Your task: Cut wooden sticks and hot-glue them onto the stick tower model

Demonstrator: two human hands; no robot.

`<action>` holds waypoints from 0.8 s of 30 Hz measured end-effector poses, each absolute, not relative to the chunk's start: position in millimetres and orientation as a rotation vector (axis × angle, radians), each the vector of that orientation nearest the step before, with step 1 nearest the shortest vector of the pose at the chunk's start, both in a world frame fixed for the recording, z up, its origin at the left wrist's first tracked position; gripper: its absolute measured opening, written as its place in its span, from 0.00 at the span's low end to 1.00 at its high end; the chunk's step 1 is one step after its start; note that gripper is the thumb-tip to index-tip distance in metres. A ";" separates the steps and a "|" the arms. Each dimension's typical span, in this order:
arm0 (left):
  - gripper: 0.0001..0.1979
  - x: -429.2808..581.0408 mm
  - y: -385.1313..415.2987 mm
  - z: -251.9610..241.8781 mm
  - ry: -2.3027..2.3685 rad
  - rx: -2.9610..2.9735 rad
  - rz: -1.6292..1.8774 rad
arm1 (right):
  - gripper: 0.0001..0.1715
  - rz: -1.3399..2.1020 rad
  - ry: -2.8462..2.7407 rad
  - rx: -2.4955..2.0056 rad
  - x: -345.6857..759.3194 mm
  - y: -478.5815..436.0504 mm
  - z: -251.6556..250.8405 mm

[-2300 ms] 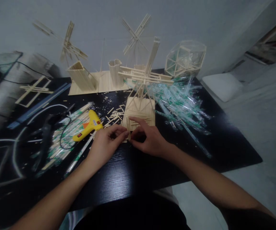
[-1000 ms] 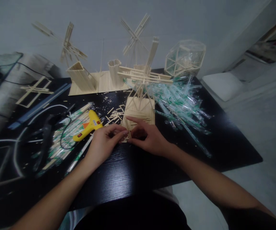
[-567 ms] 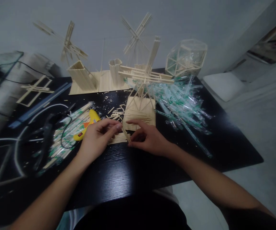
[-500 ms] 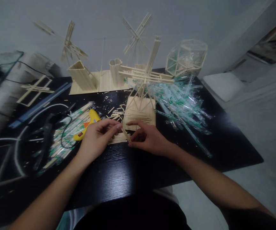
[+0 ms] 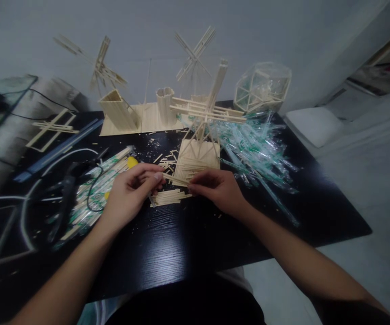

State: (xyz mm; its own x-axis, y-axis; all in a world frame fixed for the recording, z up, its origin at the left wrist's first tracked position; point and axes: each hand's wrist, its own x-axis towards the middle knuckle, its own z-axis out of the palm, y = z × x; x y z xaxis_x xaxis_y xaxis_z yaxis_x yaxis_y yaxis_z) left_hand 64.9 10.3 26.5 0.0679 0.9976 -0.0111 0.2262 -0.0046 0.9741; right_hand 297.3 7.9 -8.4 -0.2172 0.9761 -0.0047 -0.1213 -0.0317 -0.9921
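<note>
Nearest: dark clothing at the desk's near edge, bare forearms reaching in from both sides. Near part of the desk black, grained, with a patch of glare.

Left hand: narrow grip, thumb and forefinger pinched on the left end of a thin length of pale wood. Right hand: narrow grip too, fingertips closed on the other end. The piece spans the gap between the hands, raised, sloping slightly down to the right; cannot tell if one stick or several together.

Beneath it on the desk, a row of short sticks, laid roughly side by side. To the left, a packet of sticks in clear and green wrapping; a yellow glue gun there, mostly hidden by the left hand. Further left, a black tool and a white tube.

Just beyond the hands, a scatter of cut bits, and beside it a slatted base carrying loose sticks and a wooden windmill. Right of that, a heap of plastic sleeves.

Farther back left, blue strips and a crossed stick frame. Rear of desk: a square tower, tilted in view, and a fluted tower, both on flat boards; at right a many-sided frame. Two sets of blades show against the grey wall.
</note>
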 end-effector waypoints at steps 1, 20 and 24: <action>0.13 64.7 10.0 26.0 1.304 1.422 1.048 | 0.13 1.436 -1.274 -1.023 297.4 8.0 -7.8; 0.05 56.3 6.3 18.0 1.327 2.020 1.028 | 0.12 1.634 -1.242 -0.968 304.4 13.6 -5.0; 0.06 54.9 8.0 17.0 1.310 2.032 1.018 | 0.13 1.619 -1.256 -1.000 304.6 13.7 -5.4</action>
State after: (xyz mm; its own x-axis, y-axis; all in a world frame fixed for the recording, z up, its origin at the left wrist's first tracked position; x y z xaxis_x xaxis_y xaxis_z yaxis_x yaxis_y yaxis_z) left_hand 54.9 8.0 17.0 0.2526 0.9151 0.3142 0.5307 -0.4025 0.7459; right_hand 304.6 13.7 -5.4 -0.3339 0.9377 -0.0964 -0.1395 -0.1503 -0.9787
